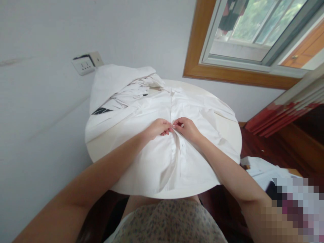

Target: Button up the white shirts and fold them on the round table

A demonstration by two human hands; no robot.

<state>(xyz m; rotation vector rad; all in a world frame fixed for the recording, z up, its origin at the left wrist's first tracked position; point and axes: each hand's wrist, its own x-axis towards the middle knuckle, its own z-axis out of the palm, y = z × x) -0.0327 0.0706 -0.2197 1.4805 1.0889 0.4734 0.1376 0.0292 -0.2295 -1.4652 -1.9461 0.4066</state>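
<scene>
A white button-up shirt (149,155) lies spread, front side up, over a round cream table (227,128). Its collar points towards the wall, and the lower front edges hang apart below my hands. My left hand (160,129) pinches one edge of the shirt's front at mid-placket. Right beside it, my right hand (186,128) grips the other edge, thumb and fingers pressed together. The fingertips of both hands meet over the placket; the button between them is too small to make out. Above my hands the front edges lie together.
A white bag or cover (118,79) with folded white cloth in it stands at the back left of the table. A wall socket (84,64) is behind it. The wood-framed window (248,79) and a red-and-white curtain (273,118) are on the right, with more clothes (260,170) below.
</scene>
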